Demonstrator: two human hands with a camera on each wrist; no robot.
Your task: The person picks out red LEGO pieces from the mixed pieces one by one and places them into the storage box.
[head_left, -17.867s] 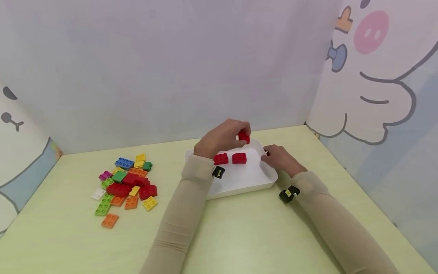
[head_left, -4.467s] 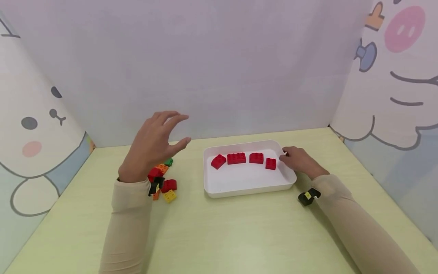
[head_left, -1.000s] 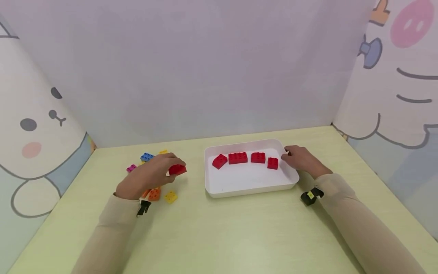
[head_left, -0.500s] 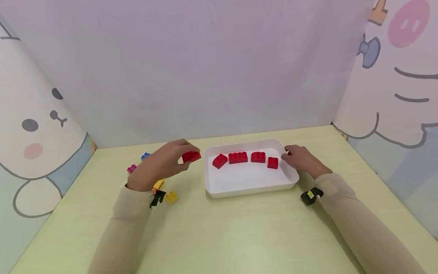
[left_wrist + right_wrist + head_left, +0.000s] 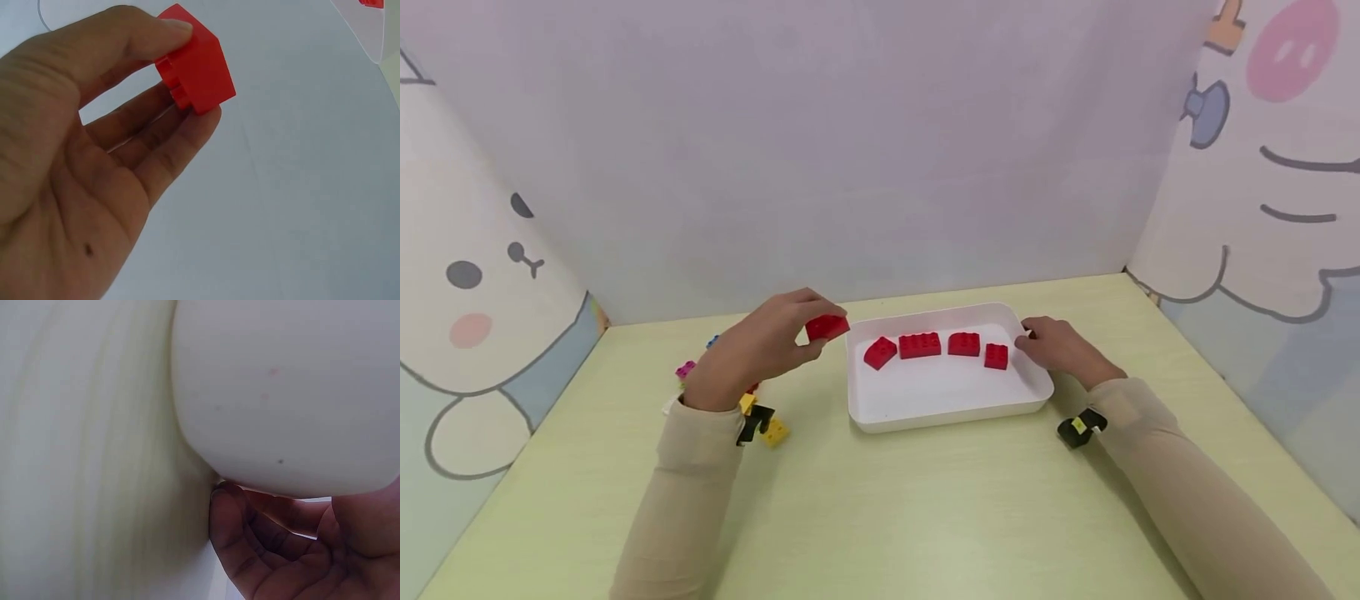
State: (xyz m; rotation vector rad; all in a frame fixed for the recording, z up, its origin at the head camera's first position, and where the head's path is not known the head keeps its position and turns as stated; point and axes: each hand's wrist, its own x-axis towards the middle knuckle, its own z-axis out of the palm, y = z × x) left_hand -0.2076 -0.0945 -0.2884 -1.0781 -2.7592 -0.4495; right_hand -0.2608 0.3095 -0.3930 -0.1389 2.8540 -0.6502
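My left hand (image 5: pixel 758 348) pinches a red toy building brick (image 5: pixel 826 327) between thumb and fingers, in the air just off the left end of the white tray (image 5: pixel 947 390). In the left wrist view, the thumb lies on one side of the brick (image 5: pixel 206 69) and fingertips on the other. Several red bricks (image 5: pixel 920 345) of different shapes sit in a row along the tray's far side. At the tray's right end my right hand (image 5: pixel 1063 346) grips the rim. The right wrist view has its fingers (image 5: pixel 231 525) curled against the tray's outer wall (image 5: pixel 281 412).
Left of the tray lies a pile of mixed bricks, mostly hidden behind my left hand and wrist; a yellow brick (image 5: pixel 775 432) and a magenta brick (image 5: pixel 685 369) show. A pale wall (image 5: pixel 865 167) rises behind the table (image 5: pixel 880 517).
Over the last second my left hand has lifted the red brick up from the pile and right, towards the tray. Compared with the oldest frame, more red bricks lie in the tray. My right hand stays put.
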